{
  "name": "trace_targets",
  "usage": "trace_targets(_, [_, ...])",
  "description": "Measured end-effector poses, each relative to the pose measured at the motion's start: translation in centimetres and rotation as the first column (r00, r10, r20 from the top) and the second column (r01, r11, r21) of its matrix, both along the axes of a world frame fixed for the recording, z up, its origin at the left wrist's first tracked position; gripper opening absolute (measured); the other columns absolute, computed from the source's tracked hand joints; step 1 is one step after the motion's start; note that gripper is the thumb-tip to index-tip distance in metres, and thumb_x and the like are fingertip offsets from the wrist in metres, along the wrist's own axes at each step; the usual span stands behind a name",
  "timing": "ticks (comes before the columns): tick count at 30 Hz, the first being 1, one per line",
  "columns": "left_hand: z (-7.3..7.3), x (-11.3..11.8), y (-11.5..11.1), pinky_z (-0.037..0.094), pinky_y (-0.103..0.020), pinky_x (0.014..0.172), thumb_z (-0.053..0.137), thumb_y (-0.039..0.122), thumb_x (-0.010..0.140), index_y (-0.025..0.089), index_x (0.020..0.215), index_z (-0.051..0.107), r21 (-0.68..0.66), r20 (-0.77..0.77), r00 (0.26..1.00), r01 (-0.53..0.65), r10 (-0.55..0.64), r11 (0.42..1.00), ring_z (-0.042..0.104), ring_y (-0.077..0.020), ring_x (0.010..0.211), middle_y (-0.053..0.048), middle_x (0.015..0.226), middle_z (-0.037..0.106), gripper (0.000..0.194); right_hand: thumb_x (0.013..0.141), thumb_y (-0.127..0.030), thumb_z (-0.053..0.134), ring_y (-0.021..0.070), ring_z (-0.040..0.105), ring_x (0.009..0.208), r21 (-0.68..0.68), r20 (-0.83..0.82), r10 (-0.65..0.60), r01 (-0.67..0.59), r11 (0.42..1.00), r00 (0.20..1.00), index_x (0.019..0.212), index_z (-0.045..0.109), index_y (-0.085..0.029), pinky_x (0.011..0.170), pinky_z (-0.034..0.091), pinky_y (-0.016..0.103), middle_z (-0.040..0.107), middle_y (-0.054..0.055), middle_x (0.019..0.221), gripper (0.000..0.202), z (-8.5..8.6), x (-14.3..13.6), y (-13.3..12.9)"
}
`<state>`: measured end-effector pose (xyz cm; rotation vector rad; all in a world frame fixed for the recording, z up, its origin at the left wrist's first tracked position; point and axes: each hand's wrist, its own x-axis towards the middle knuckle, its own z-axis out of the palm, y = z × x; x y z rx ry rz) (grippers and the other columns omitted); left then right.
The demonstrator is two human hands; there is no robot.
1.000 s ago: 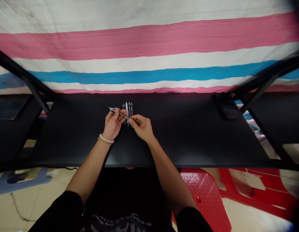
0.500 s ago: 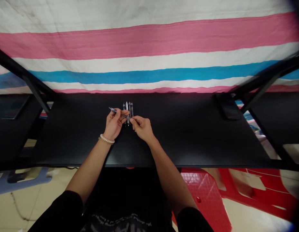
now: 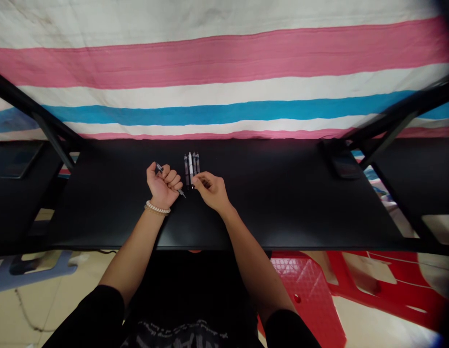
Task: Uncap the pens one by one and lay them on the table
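Note:
My left hand [image 3: 163, 185] is wrapped around a pen [image 3: 159, 167], palm turned up. One end pokes out above the fingers and the thin tip shows below the little finger. Just to the right, several pens lie side by side on the black table, among them a white pen [image 3: 190, 162] and a dark grey pen [image 3: 186, 169]. Over the lower ends of the row is my right hand [image 3: 211, 191], thumb and forefinger pinched together. Whatever may sit in that pinch is too small to make out.
The black table [image 3: 300, 203] has dark metal frames at both sides, and a dark flat phone-like object [image 3: 342, 159] lies at its right end. A striped cloth [image 3: 224, 58] hangs behind. Below the front edge stand a red stool [image 3: 307, 290] and a bluish-grey stool [image 3: 39, 275].
My left hand has moved left, away from my right hand, and its fingers have curled around the pen, turning its tip downward. My right hand has shifted slightly left, no longer touching that pen.

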<state>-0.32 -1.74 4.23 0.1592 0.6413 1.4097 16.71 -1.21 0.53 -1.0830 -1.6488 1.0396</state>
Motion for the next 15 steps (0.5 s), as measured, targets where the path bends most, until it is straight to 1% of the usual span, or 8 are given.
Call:
trace_targets(3, [0.27, -0.05, -0.3, 0.019, -0.024, 0.037, 0.025, 0.067, 0.099, 0.022, 0.056, 0.02, -0.017, -0.001, 1.0, 0.011, -0.011, 1.0, 0.017, -0.0083, 0.039, 0.007, 0.049, 0.016, 0.062, 0.096, -0.053, 0.062, 0.0154, 0.065, 0.066, -0.003, -0.004, 0.001, -0.001, 1.0, 1.0, 0.092, 0.072, -0.019, 0.061, 0.048, 0.027, 0.072, 0.003, 0.074, 0.035, -0.2, 0.09, 0.07])
trace_targets(8, [0.45, 0.13, -0.4, 0.019, -0.025, 0.038, 0.022, 0.063, 0.099, 0.023, 0.055, 0.017, -0.026, -0.004, 0.998, 0.069, -0.069, 0.997, 0.015, -0.0086, 0.039, 0.007, 0.05, 0.011, 0.06, 0.097, -0.053, 0.059, 0.0157, 0.065, 0.065, 0.026, 0.039, -0.003, 0.002, 1.0, 0.999, 0.09, 0.072, -0.02, 0.06, 0.047, 0.027, 0.071, 0.003, 0.073, 0.036, -0.39, 0.08, 0.21])
trace_targets(15, [0.5, 0.09, -0.29, 0.017, -0.024, 0.039, 0.025, 0.06, 0.099, 0.022, 0.056, 0.02, -0.021, -0.022, 1.0, 0.0, 0.0, 1.0, 0.014, -0.0084, 0.04, 0.007, 0.05, 0.012, 0.057, 0.099, -0.049, 0.058, 0.0161, 0.066, 0.065, 0.019, 0.097, -0.028, 0.026, 0.999, 0.995, 0.089, 0.07, -0.02, 0.063, 0.047, 0.028, 0.071, 0.003, 0.073, 0.033, -0.09, 0.19, 0.23])
